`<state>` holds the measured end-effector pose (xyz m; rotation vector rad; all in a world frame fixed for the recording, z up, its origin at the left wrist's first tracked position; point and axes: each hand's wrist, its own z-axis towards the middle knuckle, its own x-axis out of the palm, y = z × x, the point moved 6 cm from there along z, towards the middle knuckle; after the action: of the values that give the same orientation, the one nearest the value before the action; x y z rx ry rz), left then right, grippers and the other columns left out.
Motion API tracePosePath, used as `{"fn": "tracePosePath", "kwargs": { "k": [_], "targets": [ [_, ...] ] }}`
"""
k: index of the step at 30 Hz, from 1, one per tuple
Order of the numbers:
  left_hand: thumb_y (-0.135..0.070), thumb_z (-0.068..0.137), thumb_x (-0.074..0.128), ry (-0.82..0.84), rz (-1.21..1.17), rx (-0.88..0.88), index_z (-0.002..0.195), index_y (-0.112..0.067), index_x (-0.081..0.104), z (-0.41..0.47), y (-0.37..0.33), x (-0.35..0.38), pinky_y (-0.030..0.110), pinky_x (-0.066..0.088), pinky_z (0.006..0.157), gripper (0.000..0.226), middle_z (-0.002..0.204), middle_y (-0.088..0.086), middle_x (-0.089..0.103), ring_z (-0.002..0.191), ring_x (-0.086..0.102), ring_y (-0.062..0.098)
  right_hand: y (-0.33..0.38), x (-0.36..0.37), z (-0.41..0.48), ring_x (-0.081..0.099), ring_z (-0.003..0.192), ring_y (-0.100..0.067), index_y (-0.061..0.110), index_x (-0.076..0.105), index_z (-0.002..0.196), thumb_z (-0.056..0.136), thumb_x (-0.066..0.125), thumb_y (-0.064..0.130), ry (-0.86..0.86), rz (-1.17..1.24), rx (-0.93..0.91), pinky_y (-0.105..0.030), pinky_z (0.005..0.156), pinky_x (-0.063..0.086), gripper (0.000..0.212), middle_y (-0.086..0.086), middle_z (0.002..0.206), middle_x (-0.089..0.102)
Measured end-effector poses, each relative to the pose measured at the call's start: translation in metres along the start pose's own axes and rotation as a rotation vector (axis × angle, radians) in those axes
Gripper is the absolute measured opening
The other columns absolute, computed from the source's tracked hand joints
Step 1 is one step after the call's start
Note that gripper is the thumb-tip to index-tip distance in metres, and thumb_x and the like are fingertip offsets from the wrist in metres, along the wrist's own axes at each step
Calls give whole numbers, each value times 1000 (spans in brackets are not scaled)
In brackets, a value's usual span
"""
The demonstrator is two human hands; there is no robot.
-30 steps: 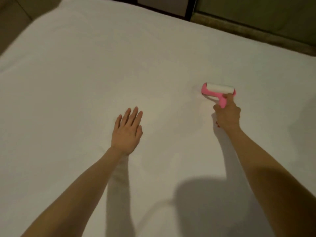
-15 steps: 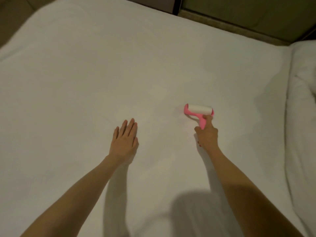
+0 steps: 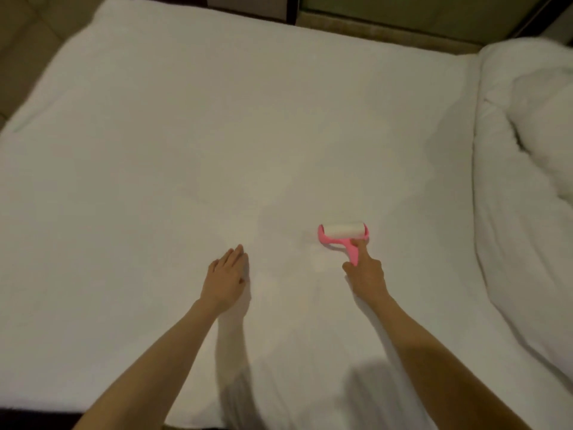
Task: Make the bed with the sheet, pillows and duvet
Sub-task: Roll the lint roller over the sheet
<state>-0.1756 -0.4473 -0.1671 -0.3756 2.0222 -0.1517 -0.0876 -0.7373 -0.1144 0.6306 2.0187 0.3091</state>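
A white sheet (image 3: 217, 135) lies smooth across the whole bed. My left hand (image 3: 225, 276) rests flat on it near the middle, fingers straight and together. My right hand (image 3: 366, 274) grips the pink handle of a lint roller (image 3: 343, 234), with the index finger stretched along the handle. The roller's white drum lies on the sheet just beyond that hand. A bunched white duvet (image 3: 527, 156) is heaped along the right side of the bed.
The far bed edge meets a dark frame and a beige ledge (image 3: 387, 32) at the top. Brownish floor (image 3: 28, 41) shows past the bed's upper left corner. A dark strip (image 3: 37, 418) lies below the near left edge.
Both hands and the roller have drawn back toward me across the sheet. The view has pulled back, and the duvet on the right has come into sight.
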Motion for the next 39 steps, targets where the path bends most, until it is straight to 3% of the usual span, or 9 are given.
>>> {"fn": "tracePosePath", "kwargs": {
  "k": [8, 12, 15, 18, 20, 24, 29, 33, 39],
  "targets": [
    [-21, 95, 44, 79, -9, -6, 149, -19, 25, -37, -11, 12, 36, 16, 114, 58, 160, -4, 9, 147, 11, 15, -26, -7, -67, 62, 94, -36, 27, 23, 147, 92, 51, 19, 115, -152, 42, -37, 78, 50, 63, -20, 106, 61],
    [-23, 95, 44, 98, -27, -9, 146, -18, 32, -39, -15, 10, 37, 19, 113, 52, 158, -3, 18, 145, 17, 16, -26, -17, -72, 63, 79, -33, 26, 27, 144, 91, 50, 20, 175, -148, 89, -36, 68, 54, 58, -20, 105, 61],
    [-19, 93, 44, 105, -91, -12, 137, -17, 42, -41, -20, 1, 37, 28, 106, 44, 148, 0, 38, 135, 36, 20, -16, -24, -73, 56, 74, -27, 21, 33, 138, 91, 49, 18, 191, -183, 93, -30, 62, 46, 50, -20, 108, 59],
    [-20, 95, 45, 119, -154, -50, 138, -19, 43, -39, -18, -15, 33, 32, 103, 43, 145, 0, 43, 130, 44, 22, -5, -28, -78, 60, 90, -33, 19, 39, 131, 92, 47, 20, 150, -219, 89, -36, 75, 50, 40, -19, 117, 56],
    [-20, 96, 44, 100, -171, -65, 139, -20, 43, -37, -9, -32, 32, 33, 104, 42, 144, 1, 44, 130, 44, 22, 5, -27, -83, 58, 106, -36, 20, 36, 135, 94, 47, 23, 130, -233, 68, -38, 85, 47, 43, -19, 127, 53],
    [-19, 98, 46, 47, -224, -99, 138, -15, 45, -35, 13, -67, 32, 32, 105, 40, 141, 6, 47, 130, 44, 25, 37, -24, -88, 53, 117, -36, 23, 27, 144, 96, 47, 27, 133, -228, 24, -36, 93, 43, 52, -18, 135, 48],
    [-17, 97, 47, 22, -308, -134, 135, -10, 47, -27, 43, -95, 31, 32, 104, 39, 139, 10, 47, 126, 46, 28, 95, -1, -87, 53, 118, -35, 22, 29, 144, 96, 47, 22, 197, -138, -10, -35, 93, 43, 51, -18, 136, 48],
    [-15, 97, 45, -23, -331, -114, 136, -8, 46, -11, 68, -111, 31, 34, 103, 39, 141, 8, 45, 126, 46, 26, 140, 22, -70, 60, 103, -35, 19, 37, 138, 94, 48, 15, 171, -7, 11, -31, 74, 47, 45, -19, 121, 57],
    [-9, 93, 48, -60, -276, -73, 132, -4, 48, 23, 129, -128, 36, 35, 103, 40, 144, 13, 40, 127, 42, 33, 200, 60, -25, 61, 97, -36, 23, 35, 136, 94, 48, 18, 140, 28, 44, -36, 74, 50, 44, -18, 113, 60]
  ]
}}
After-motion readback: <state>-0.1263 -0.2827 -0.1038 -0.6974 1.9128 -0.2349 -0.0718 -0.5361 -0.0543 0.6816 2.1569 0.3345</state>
